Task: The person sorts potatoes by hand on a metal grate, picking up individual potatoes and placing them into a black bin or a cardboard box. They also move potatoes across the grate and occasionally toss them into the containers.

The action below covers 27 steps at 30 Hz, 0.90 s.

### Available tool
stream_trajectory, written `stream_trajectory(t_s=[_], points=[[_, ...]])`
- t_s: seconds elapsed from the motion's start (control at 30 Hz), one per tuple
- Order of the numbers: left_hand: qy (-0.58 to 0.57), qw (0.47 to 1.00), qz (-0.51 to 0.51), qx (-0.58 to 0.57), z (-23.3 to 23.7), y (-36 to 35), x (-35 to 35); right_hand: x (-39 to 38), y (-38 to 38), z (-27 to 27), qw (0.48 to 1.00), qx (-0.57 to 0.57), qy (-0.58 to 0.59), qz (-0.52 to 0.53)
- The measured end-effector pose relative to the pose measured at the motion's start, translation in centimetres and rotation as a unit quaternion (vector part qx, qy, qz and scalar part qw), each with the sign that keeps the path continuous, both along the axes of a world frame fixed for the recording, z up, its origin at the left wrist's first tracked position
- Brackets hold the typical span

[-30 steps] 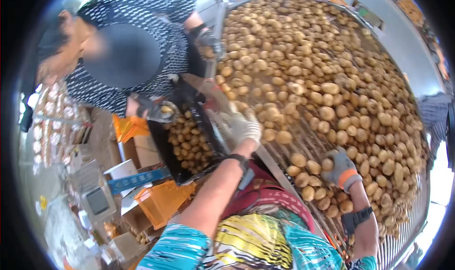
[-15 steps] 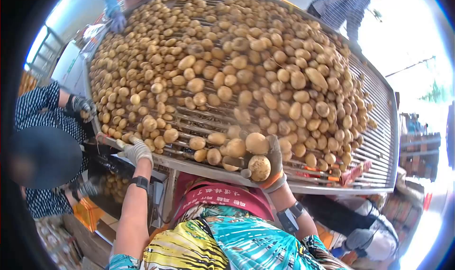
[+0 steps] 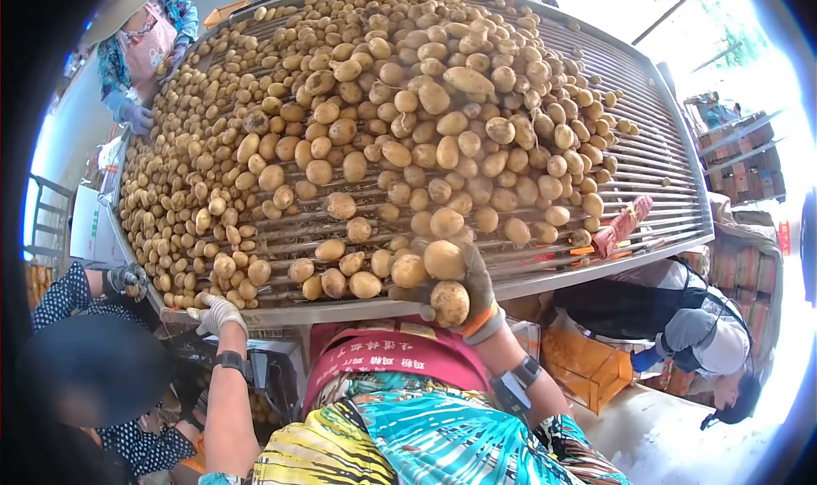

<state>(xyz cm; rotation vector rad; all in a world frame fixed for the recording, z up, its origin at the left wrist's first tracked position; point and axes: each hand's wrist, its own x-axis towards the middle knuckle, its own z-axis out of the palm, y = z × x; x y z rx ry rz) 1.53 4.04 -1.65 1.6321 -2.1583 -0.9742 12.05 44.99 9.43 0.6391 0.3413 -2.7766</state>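
Note:
A wide heap of potatoes [image 3: 366, 111] covers the slatted metal sorting table [image 3: 659, 157] in front of me. My right hand [image 3: 478, 291], in a dark glove with an orange cuff, is closed around potatoes at the near edge. One held potato [image 3: 449, 304] sits low against the fingers, and another potato [image 3: 444, 259] is just above it. Loose potatoes [image 3: 364, 284] lie to the left of that hand. My left hand [image 3: 219, 313], in a white knitted glove, rests at the table's near rim with fingers apart, holding nothing visible.
At left, a co-worker in a dark cap [image 3: 111, 370] works close beside my left arm. Another person [image 3: 149, 42] stands at the far left corner. A person in a dark apron [image 3: 681, 315] bends by an orange crate [image 3: 587, 368] at right. A red cloth bundle [image 3: 625, 225] lies on the slats.
The view has shifted, bringing the far-left person and the orange crate at right more into sight. My right hand keeps hold of potatoes; my left hand stays at the rim.

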Motion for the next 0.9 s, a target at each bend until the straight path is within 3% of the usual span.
stream_trajectory(t_s=[0.07,0.1,0.17,0.3,0.33,0.37,0.4,0.43,0.47,0.5,0.53,0.6,0.67,0.73,0.8,0.83,0.87,0.9], points=[[-0.013,0.999,-0.014,-0.026,-0.7,-0.9,0.1,1.5,1.7,-2.1,0.998,0.007,0.026,0.052],[-0.014,0.999,-0.022,-0.037,-0.5,-0.5,0.1,2.2,2.4,-3.3,0.997,-0.051,0.044,0.046],[-0.030,0.997,-0.034,-0.067,-0.1,-0.3,0.3,2.9,3.3,-5.3,0.997,0.060,0.000,0.058],[-0.075,0.991,-0.024,-0.105,1.1,0.6,0.1,1.2,1.4,-1.2,0.997,0.009,-0.007,0.074],[-0.085,0.991,-0.018,-0.101,1.5,0.6,0.2,1.6,1.4,-3.6,0.903,0.417,0.100,0.037],[-0.100,0.990,-0.013,-0.101,1.8,0.9,0.4,2.1,1.6,-6.0,0.640,0.738,0.213,-0.026],[-0.111,0.989,-0.007,-0.096,2.0,1.1,0.3,1.4,2.4,-6.5,0.734,0.651,0.193,0.002],[-0.125,0.988,-0.001,-0.091,2.4,1.2,0.4,0.2,1.8,-5.9,0.785,0.595,0.173,0.005],[-0.008,0.999,-0.004,-0.042,2.6,1.1,0.5,-1.1,1.2,-5.2,0.831,0.536,0.148,0.002],[0.026,0.999,0.004,-0.032,1.4,0.8,0.4,-2.4,0.6,-4.6,0.872,0.475,0.120,-0.004],[0.003,1.000,0.002,-0.031,1.9,1.0,0.4,-3.2,0.2,-4.1,0.879,0.464,0.112,0.001],[0.003,0.999,-0.001,-0.039,1.0,0.9,0.4,-3.8,-1.7,-3.2,0.833,0.524,0.174,0.033],[0.066,0.995,-0.006,-0.073,-2.5,0.1,0.3,-3.6,-3.8,-1.8,0.741,0.612,0.273,0.035],[0.042,0.999,0.008,-0.032,2.0,0.7,0.6,-3.6,-4.5,-0.9,0.621,0.692,0.367,0.031],[0.012,0.999,0.007,0.051,4.3,1.0,0.7,-4.3,-4.2,-0.2,0.547,0.726,0.415,0.046],[0.031,0.999,0.004,0.041,3.6,1.0,0.7,-4.7,-3.9,0.5,0.786,0.528,0.282,0.155],[0.033,0.998,0.007,0.048,3.5,1.0,0.8,-5.0,-3.5,1.0,0.926,0.267,0.109,0.244],[0.020,0.998,-0.005,0.060,3.7,0.8,0.9,-4.9,-2.5,0.4,0.980,0.109,0.007,0.164]])
